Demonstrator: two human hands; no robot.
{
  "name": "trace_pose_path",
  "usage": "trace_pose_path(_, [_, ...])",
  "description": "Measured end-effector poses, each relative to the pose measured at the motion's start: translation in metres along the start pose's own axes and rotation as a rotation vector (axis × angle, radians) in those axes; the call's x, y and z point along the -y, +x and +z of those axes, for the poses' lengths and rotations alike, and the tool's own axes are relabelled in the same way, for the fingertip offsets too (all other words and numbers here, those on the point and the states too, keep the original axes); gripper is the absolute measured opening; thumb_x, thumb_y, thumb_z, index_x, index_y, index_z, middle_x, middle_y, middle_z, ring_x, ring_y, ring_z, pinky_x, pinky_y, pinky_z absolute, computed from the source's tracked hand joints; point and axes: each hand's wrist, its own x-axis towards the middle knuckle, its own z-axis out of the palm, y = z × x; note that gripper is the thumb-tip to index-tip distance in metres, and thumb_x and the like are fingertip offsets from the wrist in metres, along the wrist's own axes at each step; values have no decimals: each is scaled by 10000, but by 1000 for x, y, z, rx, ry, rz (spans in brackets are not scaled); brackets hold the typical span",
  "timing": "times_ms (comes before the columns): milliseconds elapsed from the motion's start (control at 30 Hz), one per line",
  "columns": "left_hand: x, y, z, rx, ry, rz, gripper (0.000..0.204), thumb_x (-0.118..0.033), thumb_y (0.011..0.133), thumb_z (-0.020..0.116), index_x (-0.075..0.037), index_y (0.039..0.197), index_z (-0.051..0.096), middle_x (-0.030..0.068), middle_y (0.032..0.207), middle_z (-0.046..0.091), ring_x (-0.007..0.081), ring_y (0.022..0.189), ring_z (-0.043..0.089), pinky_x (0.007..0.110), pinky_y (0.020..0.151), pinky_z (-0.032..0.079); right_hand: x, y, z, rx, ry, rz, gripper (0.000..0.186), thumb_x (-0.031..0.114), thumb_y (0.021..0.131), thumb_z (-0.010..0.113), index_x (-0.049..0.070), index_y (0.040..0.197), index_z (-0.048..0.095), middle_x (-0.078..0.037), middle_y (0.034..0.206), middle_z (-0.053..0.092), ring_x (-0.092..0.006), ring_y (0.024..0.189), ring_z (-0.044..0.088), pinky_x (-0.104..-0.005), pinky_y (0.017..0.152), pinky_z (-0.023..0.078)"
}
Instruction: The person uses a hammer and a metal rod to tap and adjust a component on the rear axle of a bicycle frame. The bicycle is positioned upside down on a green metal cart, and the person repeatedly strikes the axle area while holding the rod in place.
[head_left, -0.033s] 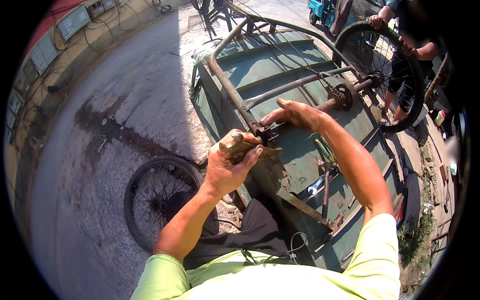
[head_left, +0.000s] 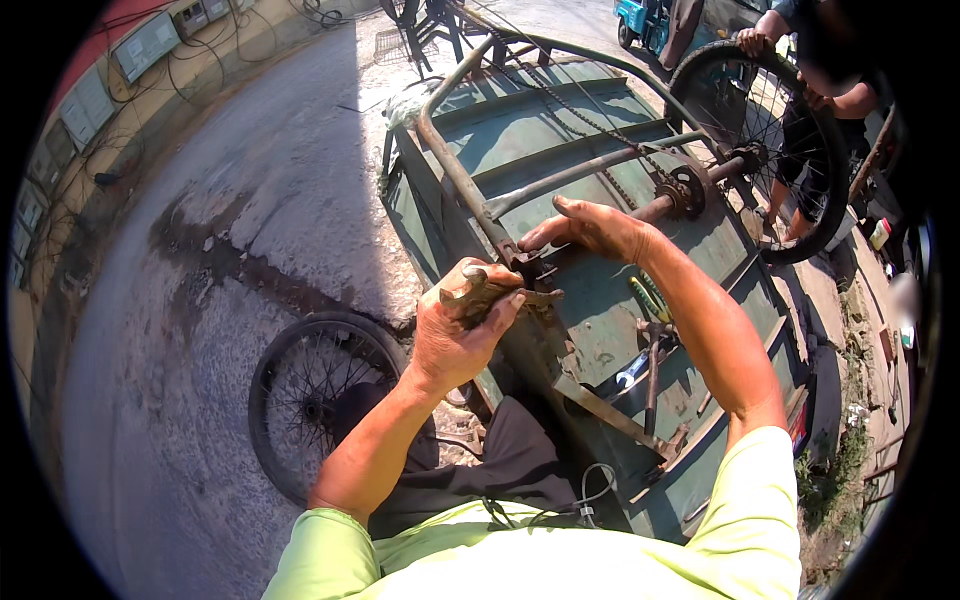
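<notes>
Two bare hands at a bracket (head_left: 520, 256) on a green cart (head_left: 560, 115). Left hand (head_left: 468, 318): curled, rusty metal piece (head_left: 545, 297) jutting past its thumb, grasp uncertain. Right hand (head_left: 600, 230): thumb and fingers apart, fingertips at the bracket. One spoked wheel (head_left: 757, 157) seemingly fitted on the axle (head_left: 655, 210), a co-worker's hand (head_left: 757, 40) on it; second wheel (head_left: 312, 411) off, at left. Spanner (head_left: 632, 370), pliers (head_left: 650, 298) on the cart. Surroundings: sunlit rough road (head_left: 200, 330), wall-mounted grey boxes (head_left: 148, 45).

Left hand (head_left: 465, 320): curled just beside a rusty metal fitting (head_left: 526, 264)
Right hand (head_left: 598, 230): fingers extended to the fitting
Green sheet-metal cart bed (head_left: 600, 295): rusty brown steel axle (head_left: 655, 210) across it
Grey ground (head_left: 180, 350): black-tyred spoked wheel (head_left: 261, 412)
</notes>
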Motion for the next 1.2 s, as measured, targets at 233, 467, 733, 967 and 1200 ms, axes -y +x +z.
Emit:
trace_pose_path(233, [11, -6, 7, -96, 258, 186, 266, 56, 791, 763, -32, 1035, 702, 131, 952, 686, 231, 874, 706, 284, 724, 565, -3, -1, 2, -32, -46, -49, 688, 542, 1038, 322, -14, 1129, 717, -153, 1246, 658, -270, 1259, 537, -408, 1165, 300])
trace_pose_path(467, [37, -43, 17, -171, 255, 281, 233, 25, 843, 744, -10, 1069, 702, 153, 997, 704, 256, 966, 692, 332, 806, 589, 2, -6, 9, -37, -85, -94, 687, 543, 1035, 334, -22, 1137, 713, -155, 1247, 660, -272, 1255, 542, -399, 1163, 303])
trace_pose_path(733, [-27, 47, 26, 274, 469, 128, 210, 6, 887, 685, -5, 1095, 662, 105, 939, 646, 228, 827, 705, 344, 666, 557, 9, -4, 11, -82, 111, 46, 679, 597, 984, 461, -21, 1110, 711, -146, 1127, 701, -233, 1106, 627, -361, 1022, 447])
trace_pose_path(967, [7, 92, 96, 805, 945, 240, 174, -55, 786, 664, -22, 951, 710, 157, 908, 706, 325, 854, 718, 446, 709, 577, 13, 4, 2, 58, 251, 159, 818, 663, 967, 438, -76, 1262, 630, -195, 1251, 665, -261, 1142, 640, -364, 1056, 449])
trace_pose_path(1200, [-18, 62, 63, 704, 875, 436, 254, -65, 769, 708, -78, 1021, 685, 94, 909, 638, 276, 785, 704, 395, 639, 572, 10, -4, -2, 94, 247, 98, 867, 730, 918, 419, -35, 1254, 654, -189, 1356, 602, -303, 1275, 548, -420, 1148, 348])
